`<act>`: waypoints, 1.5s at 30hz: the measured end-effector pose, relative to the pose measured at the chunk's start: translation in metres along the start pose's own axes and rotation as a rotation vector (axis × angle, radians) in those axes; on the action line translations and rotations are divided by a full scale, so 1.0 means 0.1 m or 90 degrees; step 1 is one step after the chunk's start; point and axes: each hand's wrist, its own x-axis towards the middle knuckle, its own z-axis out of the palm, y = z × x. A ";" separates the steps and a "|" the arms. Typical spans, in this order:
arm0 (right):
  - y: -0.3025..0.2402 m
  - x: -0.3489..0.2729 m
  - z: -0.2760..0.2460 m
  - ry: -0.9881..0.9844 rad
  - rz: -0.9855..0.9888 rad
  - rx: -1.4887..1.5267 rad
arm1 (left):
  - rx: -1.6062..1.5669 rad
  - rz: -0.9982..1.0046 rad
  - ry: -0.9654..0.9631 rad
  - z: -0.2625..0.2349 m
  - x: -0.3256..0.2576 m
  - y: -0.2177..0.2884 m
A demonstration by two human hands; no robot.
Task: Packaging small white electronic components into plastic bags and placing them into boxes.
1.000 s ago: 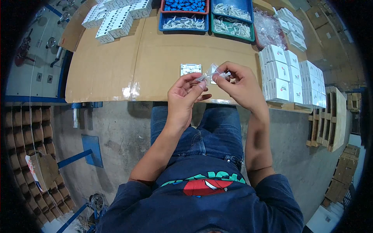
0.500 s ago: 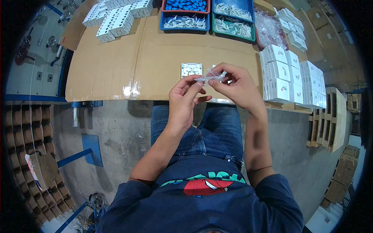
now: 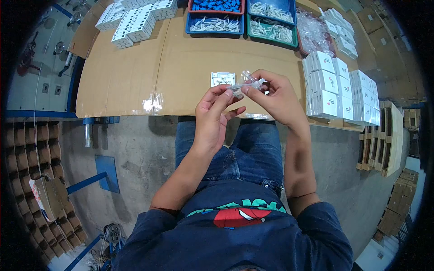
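A small clear plastic bag is stretched between my two hands above the front of the table. What lies inside it is too small to make out. My left hand pinches the bag's left end between thumb and forefinger. At the other end my right hand grips the plastic with its thumb and bent fingers. Just beyond my left fingertips, a white plastic part with small pieces in it lies on the cardboard-covered tabletop. My fingers hide part of it.
Stacks of white boxes stand at the right, and white slotted units at the back left. Along the back sit a blue tray of pale slim parts, a green tray of similar parts, and a heap of clear bags.
The clear bag has turned and bunched, with a flap now standing up near my right fingers. Both hands have shifted only slightly and still hold it.
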 end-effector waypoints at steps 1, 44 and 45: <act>-0.01 0.01 0.01 -0.002 0.003 -0.010 | 0.000 0.001 0.001 0.01 -0.01 0.01; 0.07 0.02 0.04 0.033 -0.029 0.034 | 0.037 0.012 -0.004 0.01 0.01 -0.03; 0.09 0.02 0.05 0.033 -0.029 0.035 | 0.032 0.004 -0.004 0.00 0.00 -0.03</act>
